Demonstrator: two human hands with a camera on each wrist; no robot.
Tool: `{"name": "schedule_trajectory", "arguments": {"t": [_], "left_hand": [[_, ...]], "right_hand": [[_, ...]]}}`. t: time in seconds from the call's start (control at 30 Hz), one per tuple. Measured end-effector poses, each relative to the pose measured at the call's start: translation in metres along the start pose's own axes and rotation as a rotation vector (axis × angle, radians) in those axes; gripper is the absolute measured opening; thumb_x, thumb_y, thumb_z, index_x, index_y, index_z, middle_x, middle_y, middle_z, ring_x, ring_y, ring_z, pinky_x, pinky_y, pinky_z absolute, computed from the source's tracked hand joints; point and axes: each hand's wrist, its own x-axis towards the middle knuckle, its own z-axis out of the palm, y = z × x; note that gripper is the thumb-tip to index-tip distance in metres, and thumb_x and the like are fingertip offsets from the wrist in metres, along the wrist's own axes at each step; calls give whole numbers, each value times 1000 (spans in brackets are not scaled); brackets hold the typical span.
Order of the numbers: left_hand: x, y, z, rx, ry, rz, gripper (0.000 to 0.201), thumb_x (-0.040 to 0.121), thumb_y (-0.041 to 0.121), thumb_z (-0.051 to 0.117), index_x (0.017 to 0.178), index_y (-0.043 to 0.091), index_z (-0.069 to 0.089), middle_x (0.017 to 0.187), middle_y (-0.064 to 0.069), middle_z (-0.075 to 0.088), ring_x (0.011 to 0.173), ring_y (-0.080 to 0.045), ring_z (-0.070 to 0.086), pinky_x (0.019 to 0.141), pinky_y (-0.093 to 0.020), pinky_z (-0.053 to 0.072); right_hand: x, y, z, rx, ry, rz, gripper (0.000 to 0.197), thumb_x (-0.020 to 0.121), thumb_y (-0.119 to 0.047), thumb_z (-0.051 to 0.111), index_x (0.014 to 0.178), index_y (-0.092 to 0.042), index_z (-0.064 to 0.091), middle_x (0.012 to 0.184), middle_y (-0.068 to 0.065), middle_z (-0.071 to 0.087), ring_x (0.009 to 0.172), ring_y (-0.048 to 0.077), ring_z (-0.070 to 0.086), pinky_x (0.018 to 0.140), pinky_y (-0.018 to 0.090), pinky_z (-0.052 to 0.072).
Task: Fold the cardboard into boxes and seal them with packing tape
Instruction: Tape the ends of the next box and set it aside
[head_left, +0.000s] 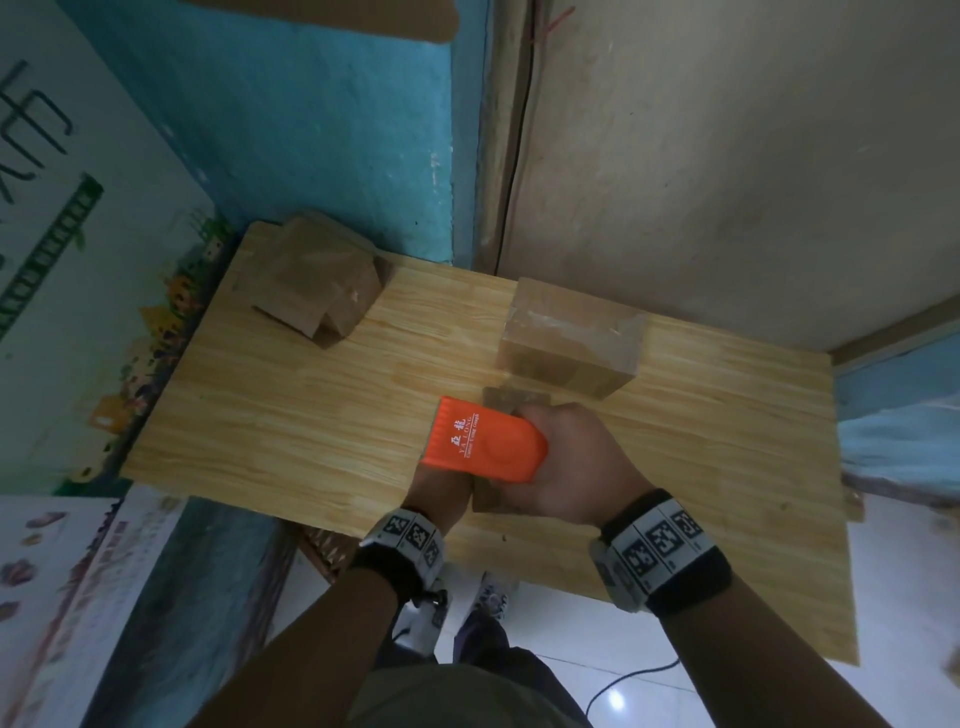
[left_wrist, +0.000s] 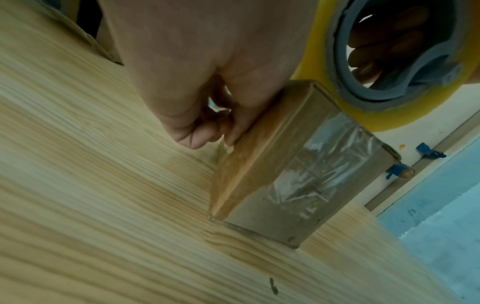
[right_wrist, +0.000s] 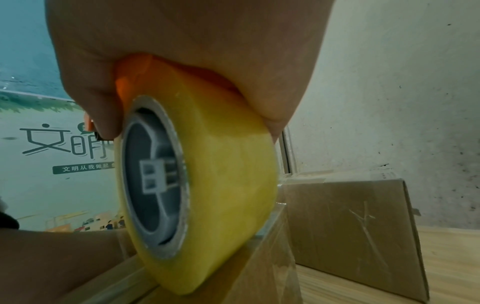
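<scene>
Right hand (head_left: 566, 462) wraps the orange tape dispenser (head_left: 483, 447) from the right side, head view, and holds it on top of a small cardboard box (head_left: 501, 402) at the near middle of the table (head_left: 291, 415). Left hand (head_left: 441, 486) sits under the dispenser's left end, mostly hidden; grip not readable here. Taped box (head_left: 569, 338) stands just behind the dispenser. Stack of flat cardboard (head_left: 322, 280) lies at the far left corner, well apart.

Left wrist view: left hand (left_wrist: 197, 82) has fingers (left_wrist: 192, 137) curled down, tips against the side of the small box (left_wrist: 285, 164), near where it meets the table (left_wrist: 103, 205). Clear tape (left_wrist: 330, 164) lies wrinkled over the box's end face. Yellow tape roll (left_wrist: 389, 115) with grey core sits on the box's top edge; fingers of the other hand show through the core.

Right wrist view: right hand (right_wrist: 182, 51) clamps over the roll (right_wrist: 228, 185) and the orange shell (right_wrist: 145, 70). Roll is tilted, lower edge on the box (right_wrist: 233, 277) top, a clear strip of tape running under it. Second box (right_wrist: 358, 222) stands just beyond, on the table (right_wrist: 446, 257).
</scene>
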Motion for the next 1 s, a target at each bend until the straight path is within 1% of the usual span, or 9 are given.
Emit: {"name": "schedule_trajectory", "arguments": {"t": [0.1,0.2,0.27,0.37,0.5,0.7,0.8,0.87,1.0], "left_hand": [[-4,1,-11,181,-45,142,32,106,-4,44,83,17,54,68,7,65,65,-3,63,70,-22,53],[-8,-4,-20,317,-316,27,36,98,-11,48,83,21,51,80,8,54,79,-10,55,78,-17,44],[-10,-5,-28,438,-423,8,23,94,-4,59,101,18,58,94,10,58,96,-13,57,87,-16,46],[-8,-10,-35,480,-499,-52,63,77,22,83,133,26,54,128,6,62,124,-17,57,109,-39,47],[-3,0,-34,477,-490,-111,85,66,35,96,135,38,48,130,16,58,128,-15,54,112,-38,43],[-2,8,-41,429,-353,252,152,43,49,98,149,61,-10,146,17,44,137,-7,45,117,-30,33],[-1,16,-38,657,-459,136,145,58,51,96,158,48,-8,165,12,20,150,-11,27,121,-26,21],[0,21,-33,794,-576,2,125,70,53,89,163,29,10,159,9,32,146,-15,34,115,-23,26],[5,15,-27,714,-600,-43,90,73,52,88,148,33,42,126,22,54,120,-7,51,107,-26,39]], "right_hand": [[-1,-1,-1,8,5,-21,42,63,-57,81,88,-27,67,80,-13,69,69,7,66,64,33,54],[-1,-2,-2,18,6,-29,42,62,-61,80,88,-33,63,82,-16,68,70,4,65,65,27,51],[-1,-3,-2,14,5,-20,47,61,-65,79,90,-30,65,83,-15,69,71,4,65,66,28,53],[-1,-2,-1,-6,5,-10,44,62,-56,81,90,-26,67,83,-11,69,70,9,66,67,39,57],[-1,-2,-2,-9,-5,1,44,62,-54,84,93,-27,67,84,-12,70,72,7,67,68,40,58],[-2,-5,-3,-13,4,-14,52,64,-58,88,102,-31,66,92,-13,73,77,6,69,70,39,59],[-2,-8,-3,2,18,-30,53,65,-54,90,108,-32,66,96,-13,74,80,7,70,71,39,59],[-3,-8,-3,6,27,-29,52,67,-48,90,109,-29,66,96,-12,72,79,7,70,70,39,59],[-2,-5,0,4,29,1,52,69,-47,91,113,-32,66,101,-13,74,83,6,73,71,37,61]]}}
